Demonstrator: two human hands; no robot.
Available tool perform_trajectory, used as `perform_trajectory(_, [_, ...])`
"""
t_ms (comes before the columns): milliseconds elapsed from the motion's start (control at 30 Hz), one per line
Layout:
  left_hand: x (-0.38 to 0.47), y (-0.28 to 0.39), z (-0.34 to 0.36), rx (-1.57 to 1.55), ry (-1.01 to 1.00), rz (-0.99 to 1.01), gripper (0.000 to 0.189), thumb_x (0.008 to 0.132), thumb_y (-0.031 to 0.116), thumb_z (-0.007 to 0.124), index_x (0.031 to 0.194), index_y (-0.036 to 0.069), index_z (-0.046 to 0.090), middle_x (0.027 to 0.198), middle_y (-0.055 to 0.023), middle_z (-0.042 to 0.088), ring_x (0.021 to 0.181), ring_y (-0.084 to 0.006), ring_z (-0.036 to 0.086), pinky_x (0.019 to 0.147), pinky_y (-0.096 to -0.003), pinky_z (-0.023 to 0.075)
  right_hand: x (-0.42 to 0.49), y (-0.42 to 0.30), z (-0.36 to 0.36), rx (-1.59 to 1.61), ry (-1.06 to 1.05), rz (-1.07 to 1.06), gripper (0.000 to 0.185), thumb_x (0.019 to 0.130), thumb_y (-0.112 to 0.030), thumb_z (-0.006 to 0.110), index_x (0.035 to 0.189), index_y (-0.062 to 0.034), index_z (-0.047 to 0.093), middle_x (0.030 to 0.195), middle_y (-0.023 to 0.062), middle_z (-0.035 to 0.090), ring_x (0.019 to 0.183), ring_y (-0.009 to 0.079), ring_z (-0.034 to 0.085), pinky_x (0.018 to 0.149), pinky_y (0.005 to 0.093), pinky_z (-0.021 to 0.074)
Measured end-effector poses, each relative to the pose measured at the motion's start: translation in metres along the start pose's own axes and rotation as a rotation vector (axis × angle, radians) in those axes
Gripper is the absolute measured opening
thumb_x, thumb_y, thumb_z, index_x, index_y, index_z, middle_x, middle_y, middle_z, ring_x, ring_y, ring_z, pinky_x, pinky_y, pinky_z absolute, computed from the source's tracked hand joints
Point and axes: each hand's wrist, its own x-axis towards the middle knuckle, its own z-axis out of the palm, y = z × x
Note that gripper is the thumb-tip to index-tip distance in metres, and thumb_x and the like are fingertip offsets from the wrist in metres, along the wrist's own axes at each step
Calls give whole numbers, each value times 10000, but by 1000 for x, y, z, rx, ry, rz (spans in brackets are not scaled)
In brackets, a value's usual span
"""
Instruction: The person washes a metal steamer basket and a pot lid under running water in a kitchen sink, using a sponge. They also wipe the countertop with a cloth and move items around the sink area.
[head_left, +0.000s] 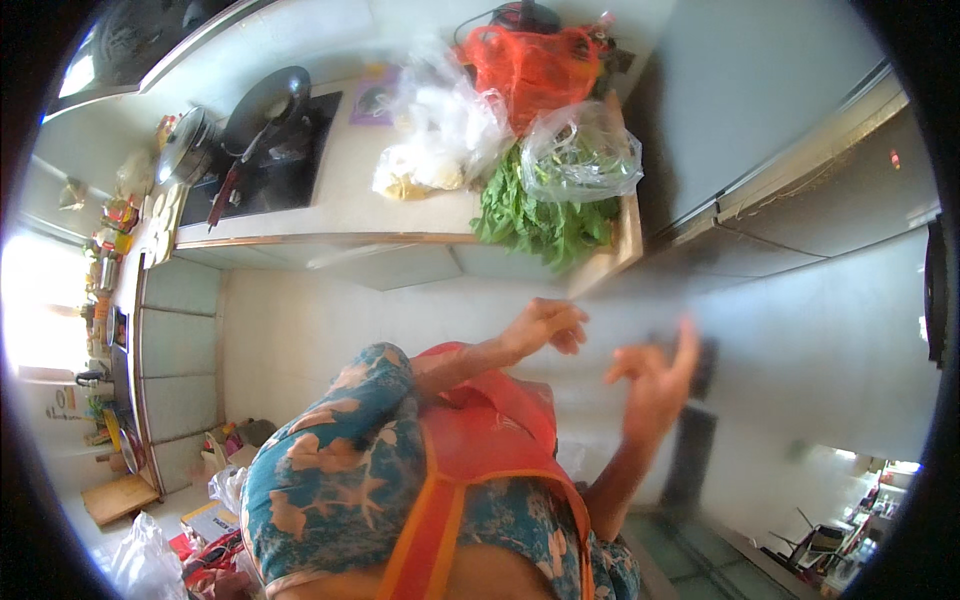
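Observation:
My left hand (546, 327), its fingers loosely bent, is in front of my red apron (487, 427) and holds nothing visible. Off to its right, my right hand (656, 375) is raised and blurred, one finger stretched out and the others bent, with nothing seen in it. Both hands are nearest the counter's corner, apart from it. Leafy green vegetables (547, 214) hang over the counter edge there, partly under a clear plastic bag (581, 154). Behind them lies a red mesh bag (529, 67). White plastic bags (450, 135) with pale yellowish food lie to the left.
A black wok (262, 105) with a long-handled utensil and a lidded pot (187, 146) stand on the black cooktop (319, 157). A large grey appliance or cabinet (750, 97) rises at right. Bags and boxes (210, 521) lie at lower left, near a wooden board (120, 499).

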Motion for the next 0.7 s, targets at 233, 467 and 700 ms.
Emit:
perform_trajectory(233, [19, 2, -25, 16, 49, -42, 297, 976, 192, 514, 1141, -42, 595, 897, -133, 670, 760, -193, 665, 725, -320, 556, 148, -42, -33, -843, 12, -699, 203, 864, -119, 657, 1047, -33, 678, 902, 96, 658, 857, 242, 615, 777, 356, 497])
perform_trajectory(467, [33, -3, -9, -21, 41, 68, 236, 963, 120, 502, 1110, -30, 611, 895, -122, 666, 774, -188, 661, 725, -306, 550, 312, -63, -85, -2141, -361, -919, 137, 781, -70, 587, 859, -44, 697, 871, 116, 652, 1012, 259, 571, 1164, 452, 238])
perform_trajectory(700, [50, -14, 30, 11, 344, 165, 270, 971, 171, 525, 1120, -42, 599, 903, -126, 671, 777, -181, 668, 727, -310, 557, 318, -65, -116, -2017, -483, -1314, 92, 792, -68, 609, 813, -32, 691, 794, 96, 646, 879, 196, 531, 836, 343, 416])
